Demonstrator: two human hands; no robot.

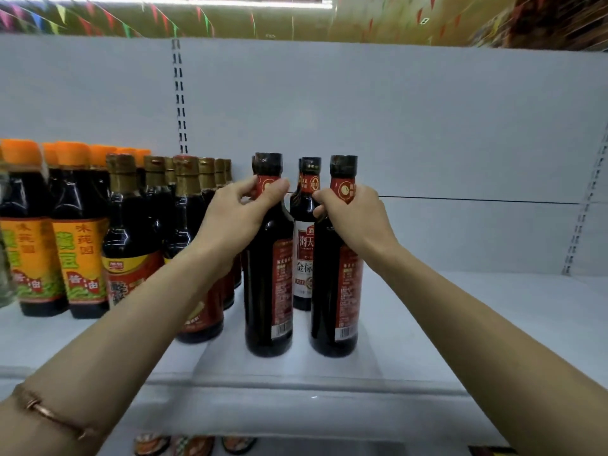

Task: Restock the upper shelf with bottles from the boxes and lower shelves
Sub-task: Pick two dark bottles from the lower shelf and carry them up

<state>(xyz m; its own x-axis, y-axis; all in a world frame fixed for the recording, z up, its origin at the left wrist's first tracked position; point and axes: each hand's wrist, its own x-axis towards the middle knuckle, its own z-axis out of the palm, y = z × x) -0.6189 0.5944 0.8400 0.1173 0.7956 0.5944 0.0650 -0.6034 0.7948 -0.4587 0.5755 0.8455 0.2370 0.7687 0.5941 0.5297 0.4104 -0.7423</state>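
Note:
Two dark sauce bottles with black caps and red labels stand upright near the front of the white upper shelf (460,311). My left hand (237,215) grips the neck of the left bottle (268,284). My right hand (355,215) grips the neck of the right bottle (335,291). Both bottles show their back labels with barcodes. Behind and between them stands a third bottle of the same kind (304,245), its white front label facing me.
Gold-capped dark bottles (131,232) and orange-capped bottles with yellow labels (79,232) fill the shelf's left side. The shelf to the right of my bottles is bare up to a slotted upright (582,218). Caps of lower-shelf bottles (194,444) peek out below the shelf edge.

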